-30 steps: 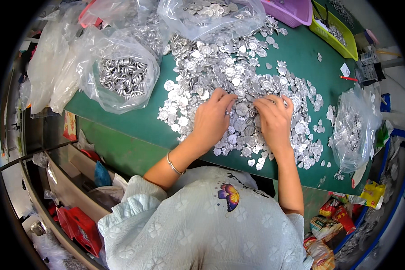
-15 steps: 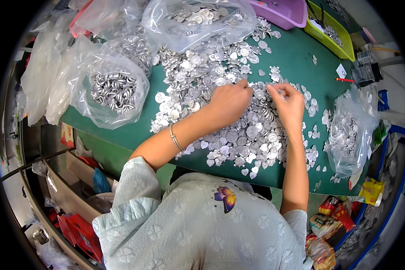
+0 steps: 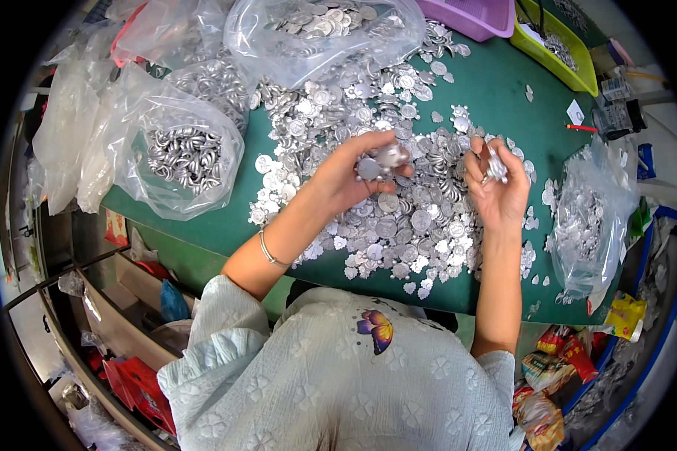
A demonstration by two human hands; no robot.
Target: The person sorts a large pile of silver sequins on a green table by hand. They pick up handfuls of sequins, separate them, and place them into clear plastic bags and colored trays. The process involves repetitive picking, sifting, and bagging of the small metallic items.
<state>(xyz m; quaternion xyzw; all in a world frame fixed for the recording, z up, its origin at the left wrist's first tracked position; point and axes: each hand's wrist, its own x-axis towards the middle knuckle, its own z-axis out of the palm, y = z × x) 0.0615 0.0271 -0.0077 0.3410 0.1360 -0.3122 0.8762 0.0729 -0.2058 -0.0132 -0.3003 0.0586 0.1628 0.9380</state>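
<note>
A broad pile of silver metal charms (image 3: 387,233), round and coin-like or leaf-edged, spreads over the green tabletop (image 3: 496,83). Above its middle my left hand (image 3: 346,169) is curled around several charms, one a flat round disc; motion blurs part of them. At the pile's right side my right hand (image 3: 500,184) is raised, palm turned up, its fingers bent around a few small silver charms (image 3: 495,167). The two hands are apart, each over the pile. My fingers hide the exact shapes of some held pieces.
Clear plastic bags hold silver rings (image 3: 184,158) at left, coin-like discs (image 3: 327,19) at the back and small charms (image 3: 579,225) at right. A purple basket (image 3: 474,19) and a lime-green tray (image 3: 557,56) stand far right. Packets (image 3: 560,357) lie low at right.
Both hands have lifted from the pile and turned to show charms in their fingers. My left hand has moved left and nearer; my right hand has shifted slightly right.
</note>
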